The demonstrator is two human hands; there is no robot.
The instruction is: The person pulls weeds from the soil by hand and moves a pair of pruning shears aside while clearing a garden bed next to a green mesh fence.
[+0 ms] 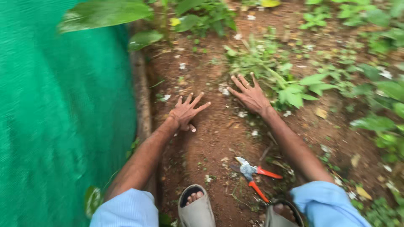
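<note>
Head view looks straight down on both hands working bare red-brown soil (210, 138). The left hand (185, 112) rests on the ground near the middle of the scene, its grip spread wide, fingers fanned and holding nothing. The right hand (250, 96) lies a little farther and to the right, palm down, fingers also splayed and empty, its fingertips touching the edge of a clump of green weeds (290, 90).

Near the person, between two sandalled feet, a pair of pruning shears (252, 174) with orange handles lies on the soil, well apart from both hands. The left sandal (195, 208) sits just beside them.

I'd judge the shears the main hazard: a foot shifting or a hand dropping back could catch the blades. Loose soil might also let a braced palm slip.

A green mesh net (63, 126) fills the left side, with a wooden post (141, 96) along its foot. Small white petals dot the ground. No packages, labels or signs are visible.
</note>
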